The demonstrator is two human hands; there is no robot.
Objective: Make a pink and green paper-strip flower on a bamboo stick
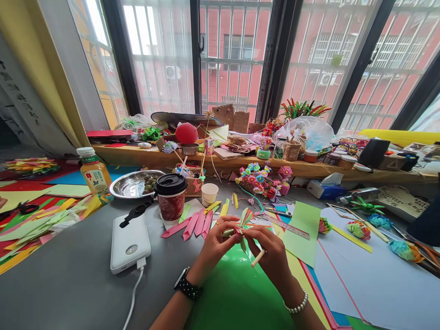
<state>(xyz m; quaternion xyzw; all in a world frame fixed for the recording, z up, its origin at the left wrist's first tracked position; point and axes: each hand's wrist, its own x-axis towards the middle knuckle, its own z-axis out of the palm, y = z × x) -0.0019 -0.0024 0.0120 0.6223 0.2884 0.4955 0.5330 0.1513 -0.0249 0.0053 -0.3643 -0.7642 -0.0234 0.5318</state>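
Observation:
A small folded paper flower (245,221), with pale green and reddish petals, is held up between both hands above a glossy green surface (237,293). My left hand (220,239), with a dark watch at its wrist, pinches the flower from the left. From the right, my right hand (270,250) has its fingertips closed on the same flower. A thin wooden stick (258,258) juts out below the fingers of my right hand. Pink folded paper strips (195,223) lie just left of the hands.
Left stand a white power bank (129,243) with a cable, a lidded cup (171,197), a paper cup (209,195), a metal plate (118,187) and a juice bottle (96,176). Right lie a patterned ruler (287,227), paper sheets (385,275) and folded flowers (359,230).

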